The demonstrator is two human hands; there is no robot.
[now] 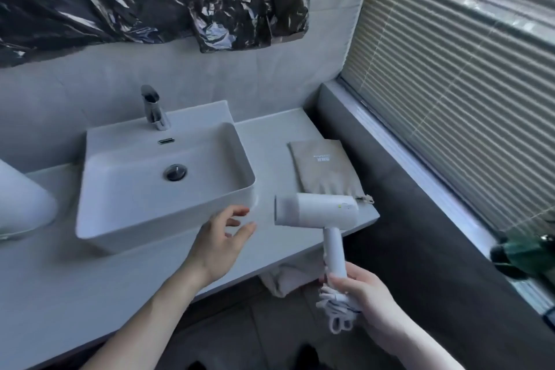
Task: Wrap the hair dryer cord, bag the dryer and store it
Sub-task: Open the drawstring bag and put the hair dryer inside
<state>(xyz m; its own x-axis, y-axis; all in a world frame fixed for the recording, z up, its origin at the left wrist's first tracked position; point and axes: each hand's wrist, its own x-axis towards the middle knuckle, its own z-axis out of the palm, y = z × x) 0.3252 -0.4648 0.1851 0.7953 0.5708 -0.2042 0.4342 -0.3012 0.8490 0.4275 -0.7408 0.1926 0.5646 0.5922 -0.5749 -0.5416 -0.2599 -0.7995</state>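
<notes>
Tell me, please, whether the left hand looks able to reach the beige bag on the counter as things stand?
Probably yes: the left hand is open and holds nothing, but the dryer, held in the right hand, hangs between it and the bag, so it must go around.

Open desk between sink and bag

We see a bare strip of desk (270, 141) running from the sink (162, 177) wall to the bag (324, 168), wide enough for a hand to pass. The dryer (315, 209) hangs over the desk's front corner, just covering the bag's near edge, and the grey ledge (375, 165) closes off the right side.
</notes>
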